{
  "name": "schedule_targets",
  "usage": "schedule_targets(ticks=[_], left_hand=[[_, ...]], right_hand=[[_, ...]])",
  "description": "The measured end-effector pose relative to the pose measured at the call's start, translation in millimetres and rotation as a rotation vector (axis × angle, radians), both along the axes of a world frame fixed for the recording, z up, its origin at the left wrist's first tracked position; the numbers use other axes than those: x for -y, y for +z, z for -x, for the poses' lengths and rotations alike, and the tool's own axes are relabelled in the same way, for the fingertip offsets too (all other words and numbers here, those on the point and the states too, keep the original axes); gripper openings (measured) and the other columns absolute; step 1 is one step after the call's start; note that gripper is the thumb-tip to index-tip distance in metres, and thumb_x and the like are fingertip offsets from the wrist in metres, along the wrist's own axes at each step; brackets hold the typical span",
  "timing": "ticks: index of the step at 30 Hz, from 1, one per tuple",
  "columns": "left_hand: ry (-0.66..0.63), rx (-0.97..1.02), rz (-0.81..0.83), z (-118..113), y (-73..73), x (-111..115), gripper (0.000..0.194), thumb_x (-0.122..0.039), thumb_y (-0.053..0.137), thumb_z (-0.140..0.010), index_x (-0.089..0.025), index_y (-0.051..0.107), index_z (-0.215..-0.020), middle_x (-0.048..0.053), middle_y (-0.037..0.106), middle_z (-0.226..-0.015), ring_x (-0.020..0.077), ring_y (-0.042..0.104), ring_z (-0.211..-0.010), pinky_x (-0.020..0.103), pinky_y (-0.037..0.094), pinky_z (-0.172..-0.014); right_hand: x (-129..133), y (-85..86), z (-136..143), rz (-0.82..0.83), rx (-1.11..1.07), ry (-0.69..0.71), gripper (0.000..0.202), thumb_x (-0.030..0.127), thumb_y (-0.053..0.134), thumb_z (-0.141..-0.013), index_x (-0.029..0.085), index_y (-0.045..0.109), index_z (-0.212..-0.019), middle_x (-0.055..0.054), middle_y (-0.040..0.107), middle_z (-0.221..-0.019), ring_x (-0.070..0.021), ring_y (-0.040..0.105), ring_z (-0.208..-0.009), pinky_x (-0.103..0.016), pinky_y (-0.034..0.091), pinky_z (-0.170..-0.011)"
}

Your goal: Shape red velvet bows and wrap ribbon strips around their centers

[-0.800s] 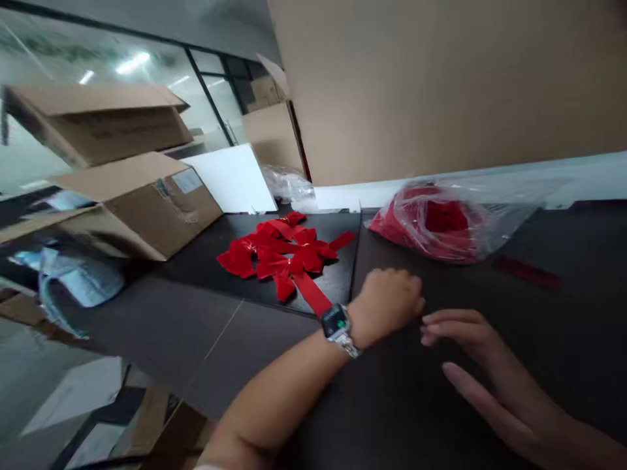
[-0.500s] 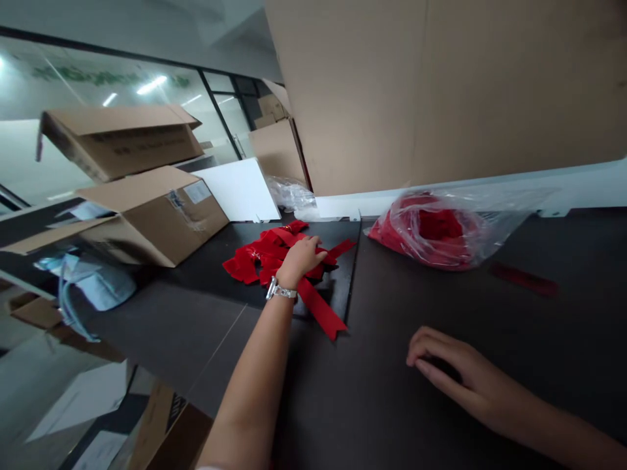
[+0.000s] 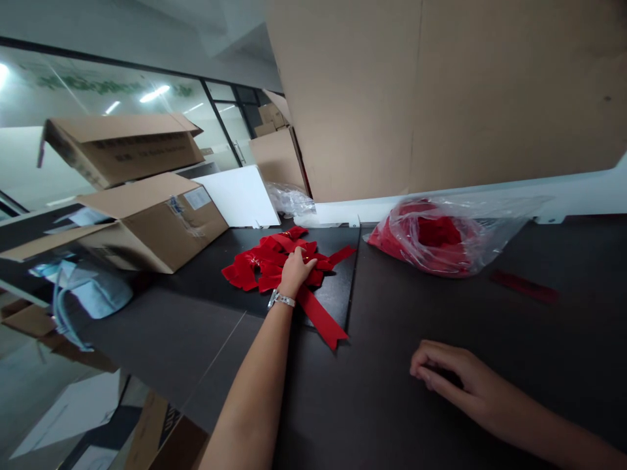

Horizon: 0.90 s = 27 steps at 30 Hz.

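A heap of red ribbon bows (image 3: 264, 258) with gold-coloured centres lies on a black board (image 3: 228, 245) atop the dark table. My left hand (image 3: 294, 271), with a silver watch on the wrist, rests on the heap's right side. Its thumb and forefinger are apart; the other fingertips are hidden. One long notched ribbon tail (image 3: 326, 320) runs from under this hand toward me. Over the bare tabletop at the right, my right hand (image 3: 450, 372) is curled, fingertips meeting the thumb, nothing visible inside. Beyond it stands a clear plastic bag (image 3: 475, 245) with red fabric pieces inside.
A red strip (image 3: 524, 287) lies right of the bag. Cardboard boxes (image 3: 161, 219) and a light-blue cloth bag (image 3: 100, 290) occupy the left side. A large cardboard sheet (image 3: 441, 98) stands along the back, beside a white panel (image 3: 240, 196). Below left is another carton (image 3: 166, 431).
My left hand has drawn back slightly toward me and left, its thumb and forefinger now showing apart. My right hand stays curled in nearly the same place. The view has tilted slightly.
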<state>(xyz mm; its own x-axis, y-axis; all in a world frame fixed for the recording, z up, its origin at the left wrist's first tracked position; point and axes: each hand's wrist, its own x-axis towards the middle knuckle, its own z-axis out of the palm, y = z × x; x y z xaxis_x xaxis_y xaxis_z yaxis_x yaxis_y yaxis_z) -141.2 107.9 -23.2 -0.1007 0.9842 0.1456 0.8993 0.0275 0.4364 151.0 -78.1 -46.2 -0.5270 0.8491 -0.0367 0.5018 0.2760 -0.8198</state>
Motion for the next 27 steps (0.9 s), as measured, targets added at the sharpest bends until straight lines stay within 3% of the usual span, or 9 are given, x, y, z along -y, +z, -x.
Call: schedule_targets(ticks=[6,9,12,17,23,27], left_hand=[[-0.029,0.366,-0.351,-1.0,20.4,-4.3,0.043,-0.003,0.058,-0.067,-0.013,0.047,-0.108,0.007,0.056,-0.104,0.0118,0.055,-0.093,0.024,0.044,-0.089],[-0.026,0.476,-0.428,-7.1,35.7,-1.1,0.030,-0.005,0.059,-0.067,-0.013,0.046,-0.093,0.003,0.056,-0.093,0.0082,0.053,-0.081,0.020,0.043,-0.079],[-0.097,0.559,-0.457,-15.3,48.8,5.0,0.025,-0.019,0.063,-0.072,-0.014,0.046,-0.089,0.001,0.055,-0.085,0.0068,0.050,-0.074,0.019,0.041,-0.075],[-0.297,0.716,-0.435,-28.9,66.6,18.1,0.031,-0.045,0.048,-0.086,-0.014,0.047,-0.081,0.001,0.051,-0.076,0.0065,0.045,-0.069,0.017,0.040,-0.068],[-0.530,0.679,-0.228,-42.8,91.3,44.1,0.030,-0.039,0.045,-0.089,-0.013,0.045,-0.075,-0.001,0.043,-0.067,0.0044,0.038,-0.062,0.015,0.037,-0.063],[-0.768,0.612,-0.045,-51.7,112.7,74.0,0.031,-0.043,0.049,-0.087,-0.012,0.052,-0.082,0.000,0.052,-0.075,0.0048,0.046,-0.067,0.015,0.039,-0.065]], right_hand=[[-3.6,-0.1,-1.2,0.045,-0.016,-0.016,0.033,0.043,0.038,-0.092,0.018,0.055,-0.080,-0.005,0.056,-0.076,-0.0156,0.053,-0.071,-0.027,0.040,-0.066],[-4.4,-0.9,0.1,0.044,-0.013,-0.014,0.034,0.044,0.038,-0.092,0.018,0.056,-0.080,-0.005,0.056,-0.076,-0.0155,0.052,-0.070,-0.027,0.040,-0.065],[-3.6,-1.5,0.3,0.051,-0.016,-0.021,0.035,0.045,0.038,-0.092,0.018,0.055,-0.079,-0.004,0.056,-0.076,-0.0155,0.052,-0.071,-0.027,0.040,-0.066],[-2.4,0.6,-1.5,0.038,-0.016,-0.018,0.031,0.041,0.041,-0.092,0.017,0.056,-0.080,-0.005,0.058,-0.078,-0.0155,0.054,-0.073,-0.027,0.040,-0.067],[-6.6,12.4,-8.2,-0.052,0.036,0.038,0.022,0.030,0.044,-0.092,0.017,0.060,-0.086,-0.005,0.062,-0.086,-0.0140,0.057,-0.078,-0.025,0.042,-0.072],[-13.1,29.7,-22.8,-0.190,0.181,0.009,0.021,0.027,0.043,-0.093,0.017,0.061,-0.090,-0.006,0.064,-0.092,-0.0151,0.059,-0.082,-0.027,0.044,-0.076]])
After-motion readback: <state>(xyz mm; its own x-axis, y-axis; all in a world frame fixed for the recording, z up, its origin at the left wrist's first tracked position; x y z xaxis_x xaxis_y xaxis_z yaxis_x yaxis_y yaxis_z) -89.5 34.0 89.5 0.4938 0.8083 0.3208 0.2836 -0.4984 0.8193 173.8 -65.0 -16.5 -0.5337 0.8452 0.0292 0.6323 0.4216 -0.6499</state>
